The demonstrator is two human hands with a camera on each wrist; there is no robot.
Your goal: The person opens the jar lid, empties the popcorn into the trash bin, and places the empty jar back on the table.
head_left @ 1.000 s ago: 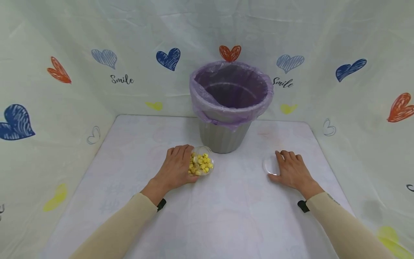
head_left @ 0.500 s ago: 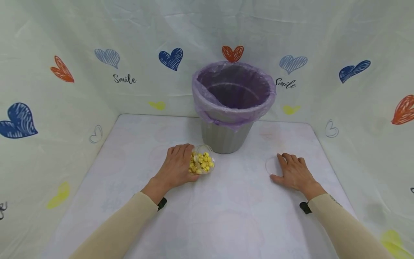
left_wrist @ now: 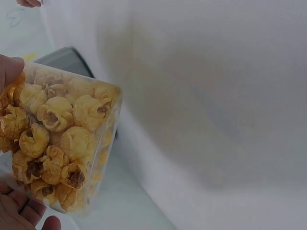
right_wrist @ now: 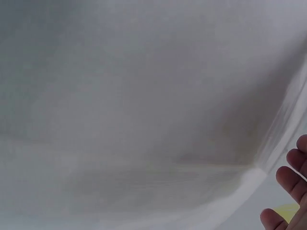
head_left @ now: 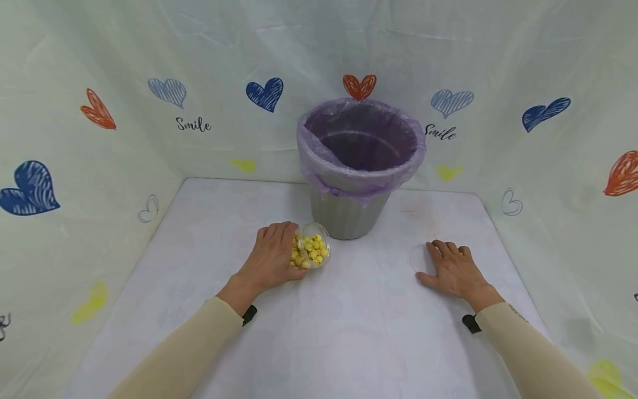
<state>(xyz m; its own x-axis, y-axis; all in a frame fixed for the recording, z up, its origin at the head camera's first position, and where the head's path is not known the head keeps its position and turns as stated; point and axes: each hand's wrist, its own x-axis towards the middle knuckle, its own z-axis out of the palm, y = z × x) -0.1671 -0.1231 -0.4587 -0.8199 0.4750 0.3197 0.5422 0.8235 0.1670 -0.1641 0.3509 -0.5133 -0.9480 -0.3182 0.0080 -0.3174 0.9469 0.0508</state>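
Note:
In the head view my left hand [head_left: 271, 256] grips a clear plastic jar [head_left: 324, 237] of yellow popcorn [head_left: 313, 249], left of the middle of the table. Fingers lie over its far side and the thumb is at its near side. Up close in the left wrist view, popcorn pieces [left_wrist: 55, 115] press against the clear wall. A thin, clear round lid [head_left: 412, 266] lies on the table at the right, its outline faint. My right hand [head_left: 451, 271] rests at the lid's right edge, thumb and fingers spread. The right wrist view shows those fingers [right_wrist: 290, 182] loose, with nothing between them.
A grey bin [head_left: 344, 213] with a purple liner [head_left: 359, 183] stands at the back of the white table [head_left: 349, 332], just behind the jar. White curtains [head_left: 214, 44] printed with hearts and "Smile" enclose the back and both sides.
My right hand has let go of the lid, which now lies flat and fainter, and has shifted slightly down. The left hand keeps its hold on the jar; the head view has shifted slightly.

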